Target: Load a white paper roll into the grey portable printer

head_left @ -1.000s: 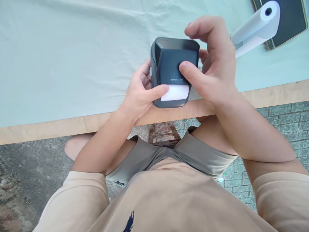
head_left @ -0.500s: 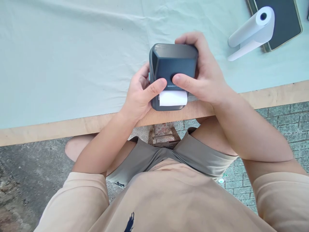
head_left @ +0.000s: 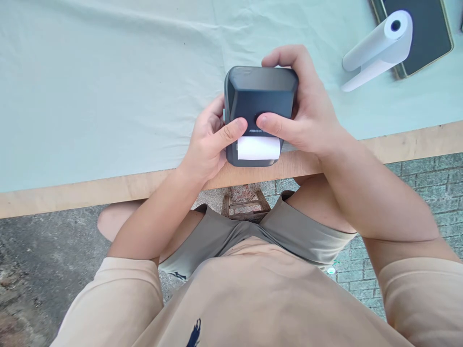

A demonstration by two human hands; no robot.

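Observation:
A dark label printer (head_left: 265, 99) marked NIIMBOT is held between both hands above the table's front edge. A white strip of label paper (head_left: 258, 148) sticks out of its near end. On the left side, my left hand (head_left: 213, 137) grips the printer, thumb resting on the top beside the lettering. My right hand (head_left: 304, 106) wraps round the right side, its fingers over the far corner and its thumb lying on the top face. The fingers beneath the printer are hidden.
A partly unrolled white paper roll (head_left: 378, 43) lies at the right, its upper end over a dark phone or tablet (head_left: 428, 38). Pale cloth (head_left: 108, 96) covers the table, with a bare wooden edge (head_left: 72, 195) at the front. Below is a wooden stool (head_left: 246, 216) between the knees.
Hardly anything differs. The printer has tilted very slightly, and both hands keep their hold on it.

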